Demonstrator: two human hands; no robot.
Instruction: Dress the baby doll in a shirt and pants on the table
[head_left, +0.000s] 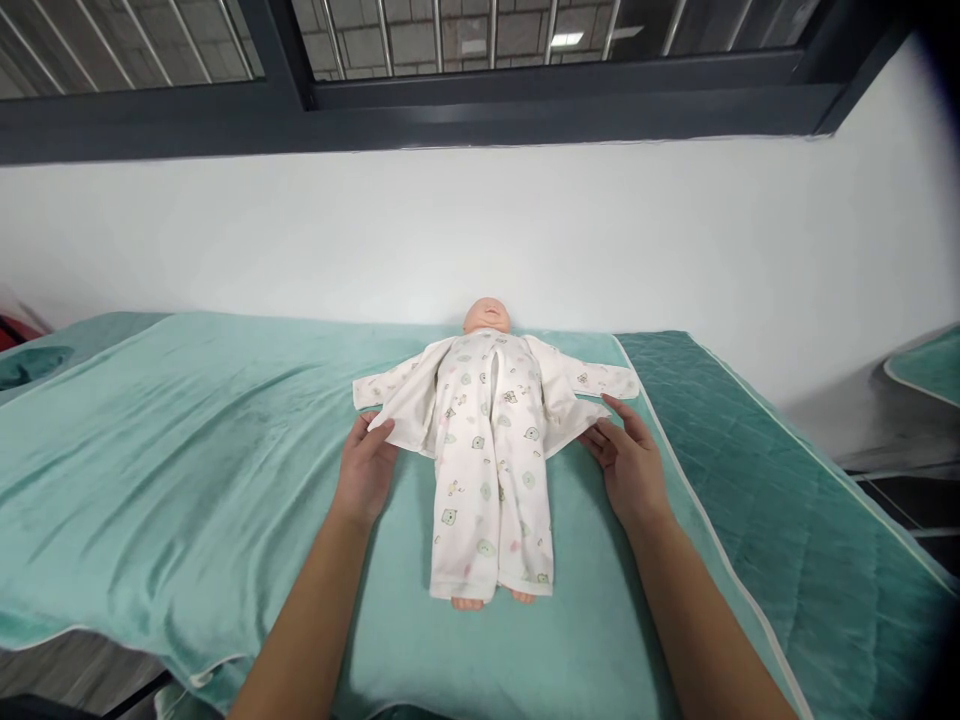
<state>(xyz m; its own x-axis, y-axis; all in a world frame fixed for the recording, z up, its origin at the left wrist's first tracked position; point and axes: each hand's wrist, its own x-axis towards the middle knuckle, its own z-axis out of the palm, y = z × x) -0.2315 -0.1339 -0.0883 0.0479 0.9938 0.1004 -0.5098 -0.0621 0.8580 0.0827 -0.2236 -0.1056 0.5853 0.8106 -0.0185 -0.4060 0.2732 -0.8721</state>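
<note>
- Two pinches: my left grip point(367, 468) holds one flap of the patterned white outfit point(466, 450), my right grip point(628, 465) the opposite flap.
- Doll point(487, 315) lies between them, about equally near each, long axis pointing away from me, head toward the wall point(480, 230).
- Green blanket point(390, 650) beneath.

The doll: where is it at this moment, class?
In the head view, the doll lies near the middle on the green blanket, between the left hand and right hand, with the wall beyond its head.
</note>
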